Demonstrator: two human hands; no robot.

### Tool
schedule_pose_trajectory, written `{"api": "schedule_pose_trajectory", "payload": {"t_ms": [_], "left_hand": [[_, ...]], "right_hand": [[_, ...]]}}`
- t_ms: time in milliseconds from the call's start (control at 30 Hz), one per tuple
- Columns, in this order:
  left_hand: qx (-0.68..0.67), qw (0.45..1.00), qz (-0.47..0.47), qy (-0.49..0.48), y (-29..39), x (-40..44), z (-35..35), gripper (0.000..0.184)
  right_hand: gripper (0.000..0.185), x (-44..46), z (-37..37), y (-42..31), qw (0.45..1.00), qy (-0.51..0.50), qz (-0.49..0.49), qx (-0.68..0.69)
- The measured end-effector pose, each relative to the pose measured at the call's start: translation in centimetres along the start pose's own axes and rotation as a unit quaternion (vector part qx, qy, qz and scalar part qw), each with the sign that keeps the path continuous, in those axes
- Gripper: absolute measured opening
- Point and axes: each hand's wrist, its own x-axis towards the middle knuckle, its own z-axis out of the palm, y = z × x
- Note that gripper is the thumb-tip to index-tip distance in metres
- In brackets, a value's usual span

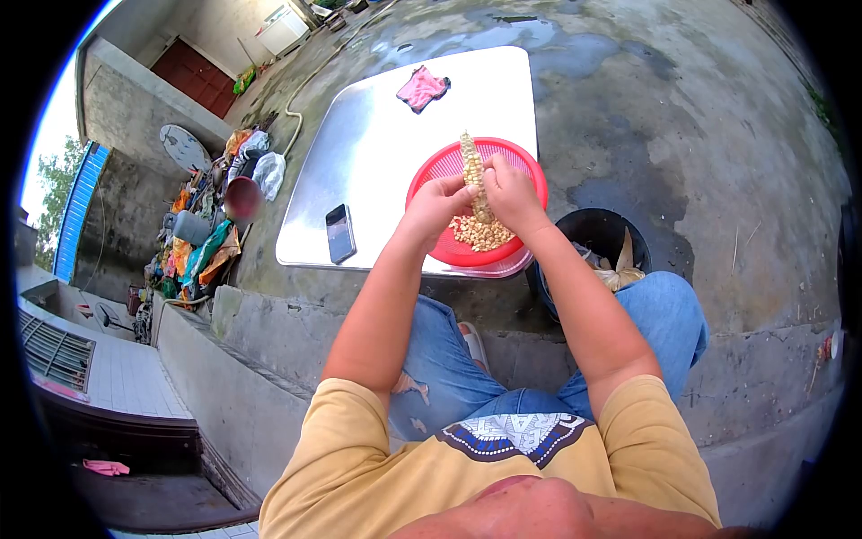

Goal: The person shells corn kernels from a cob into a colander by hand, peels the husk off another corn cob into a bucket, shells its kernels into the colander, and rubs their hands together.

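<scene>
A corn cob (472,166) stands nearly upright between my two hands, its pale kernels still on the upper part. My left hand (437,208) is closed around its left side, the thumb lying across the cob. From the right, my right hand (514,193) has its fingers curled in and pressed against the same cob. Both hands are above a red plastic basket (537,180) on the metal table. Loose corn kernels (485,235) lie heaped in the basket's near part, below the hands.
The white-silver table (359,126) also bears a smartphone (340,234) and a pink cloth (422,89). A black bucket (593,220) with husks (621,274) stands at the table's right, by my knee. Mixed clutter (202,225) is piled along the left wall.
</scene>
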Motion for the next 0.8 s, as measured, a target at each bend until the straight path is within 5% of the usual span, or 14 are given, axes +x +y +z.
{"api": "schedule_pose_trajectory", "payload": {"t_ms": [200, 800], "left_hand": [[0.014, 1.000, -0.004, -0.011, -0.4, 0.2, -0.4, 0.044], [0.033, 0.999, -0.013, -0.013, 0.4, -0.3, 0.4, 0.031]], "right_hand": [[0.032, 0.2, -0.1, -0.3, 0.999, 0.010, -0.018, 0.025], [0.030, 0.3, -0.3, -0.8, 0.998, 0.047, -0.033, -0.019]]}}
